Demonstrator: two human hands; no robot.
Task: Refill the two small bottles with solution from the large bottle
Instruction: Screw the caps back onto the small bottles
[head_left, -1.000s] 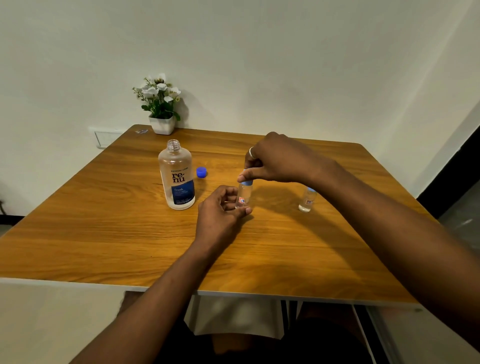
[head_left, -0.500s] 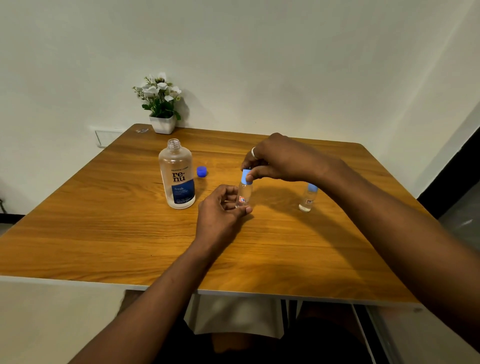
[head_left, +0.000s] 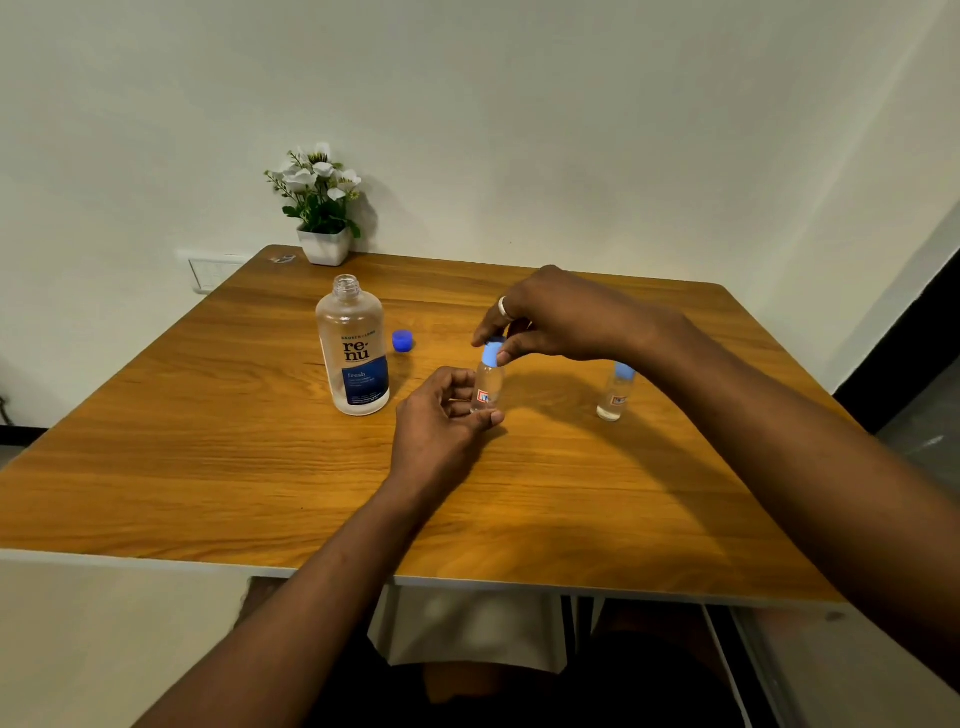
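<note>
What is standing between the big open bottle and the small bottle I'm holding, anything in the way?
Nothing on the table does. The large bottle stands just left of the small bottle; only the left hand lies between. The light blue cap still covers its mouth.

Small bottle's (head_left: 488, 387) label (head_left: 483, 397) print perhaps too small to read.

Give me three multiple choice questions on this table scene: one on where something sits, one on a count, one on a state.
1. Where is the loose blue cap?
A. just right of the large bottle
B. beside the flower pot
C. at the near table edge

2. How many small bottles show?
A. one
B. two
C. three

3. The large bottle is:
A. capped
B. lying down
C. open and upright

Answers:
1 A, the blue cap lies beside the large bottle.
2 B, one in the left hand with the right hand on its cap, one standing apart.
3 C, its neck is bare.
</note>
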